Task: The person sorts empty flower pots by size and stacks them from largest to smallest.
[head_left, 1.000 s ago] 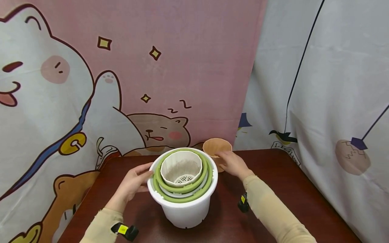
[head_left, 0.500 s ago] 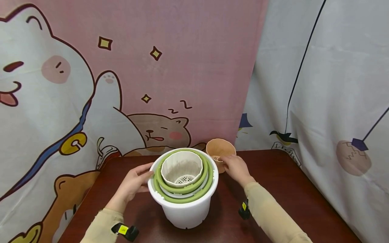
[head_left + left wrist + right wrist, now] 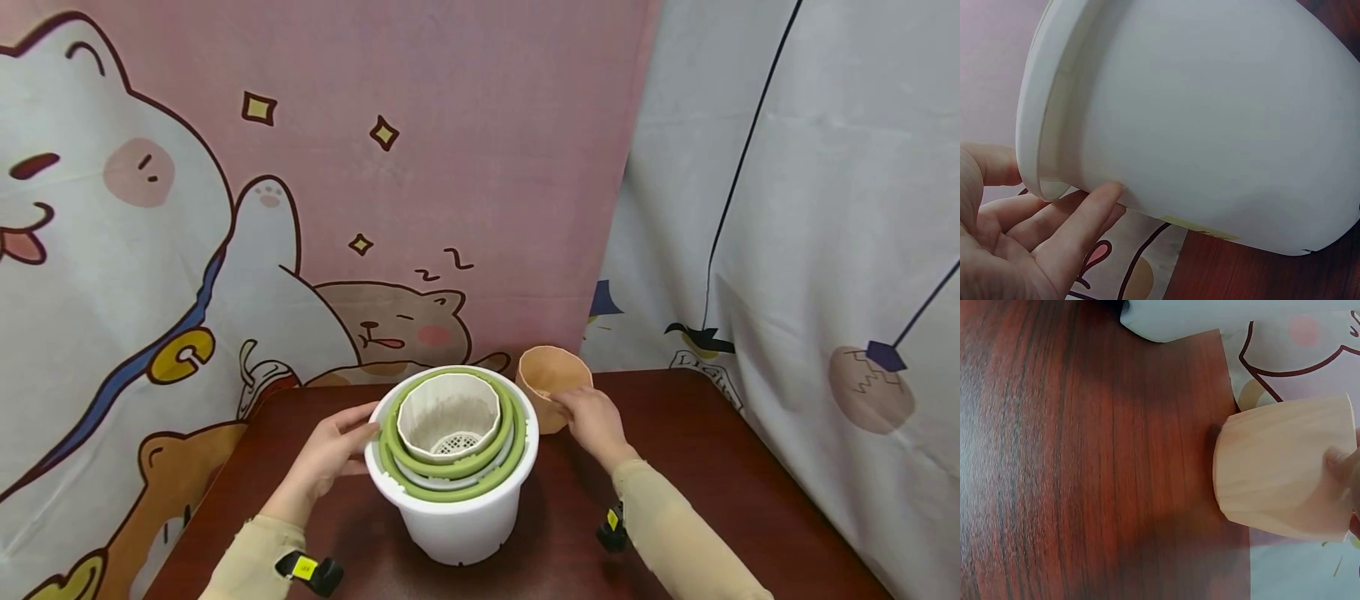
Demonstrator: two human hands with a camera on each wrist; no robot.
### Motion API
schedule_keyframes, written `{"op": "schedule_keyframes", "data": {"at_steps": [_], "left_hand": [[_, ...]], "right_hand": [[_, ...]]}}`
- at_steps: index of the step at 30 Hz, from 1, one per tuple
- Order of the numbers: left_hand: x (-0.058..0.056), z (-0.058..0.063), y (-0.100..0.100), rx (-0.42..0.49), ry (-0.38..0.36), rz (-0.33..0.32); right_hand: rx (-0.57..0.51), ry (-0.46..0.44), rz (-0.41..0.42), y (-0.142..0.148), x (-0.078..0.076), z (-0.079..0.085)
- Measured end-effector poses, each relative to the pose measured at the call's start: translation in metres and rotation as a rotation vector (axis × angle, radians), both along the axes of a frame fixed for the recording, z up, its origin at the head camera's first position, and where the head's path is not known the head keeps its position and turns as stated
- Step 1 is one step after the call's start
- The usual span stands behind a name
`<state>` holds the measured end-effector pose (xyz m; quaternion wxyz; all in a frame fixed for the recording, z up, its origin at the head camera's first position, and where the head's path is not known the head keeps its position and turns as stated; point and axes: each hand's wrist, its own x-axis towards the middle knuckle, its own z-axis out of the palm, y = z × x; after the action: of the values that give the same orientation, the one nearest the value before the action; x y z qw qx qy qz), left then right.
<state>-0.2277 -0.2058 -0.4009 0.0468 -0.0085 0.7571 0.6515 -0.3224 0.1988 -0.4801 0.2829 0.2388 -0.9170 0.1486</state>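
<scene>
In the head view, a large white flower pot (image 3: 461,532) stands on the table with smaller pots nested in it. Two green rims (image 3: 450,495) show inside, and a cream fluted pot (image 3: 420,408) with a perforated bottom sits innermost. My left hand (image 3: 332,448) grips the white pot's rim from the left; in the left wrist view the fingers (image 3: 1088,219) lie under the rim, against the wall. Just behind and right of the stack is a peach-coloured flower pot (image 3: 551,368), its rim pinched by my right hand (image 3: 596,421). In the right wrist view, my thumb (image 3: 1338,459) presses its outer wall.
The dark red-brown table (image 3: 697,483) extends to both sides of the pots. A pink cartoon curtain (image 3: 495,167) hangs right behind its far edge, and a pale grey curtain (image 3: 810,250) along the right.
My right hand has moved the peach-coloured pot a little to the right and toward me, away from the nested stack. The left hand and the white pot have stayed in place.
</scene>
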Motion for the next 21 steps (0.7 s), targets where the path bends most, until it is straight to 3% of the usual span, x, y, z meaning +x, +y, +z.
{"op": "schedule_keyframes", "data": {"at_steps": [10, 21], "left_hand": [[-0.001, -0.002, 0.001, -0.005, 0.0, 0.002], [-0.002, -0.003, 0.0, -0.01, 0.0, 0.009]], "right_hand": [[-0.057, -0.003, -0.012, 0.014, 0.012, 0.006], [-0.125, 0.087, -0.002, 0.027, 0.023, 0.034]]}}
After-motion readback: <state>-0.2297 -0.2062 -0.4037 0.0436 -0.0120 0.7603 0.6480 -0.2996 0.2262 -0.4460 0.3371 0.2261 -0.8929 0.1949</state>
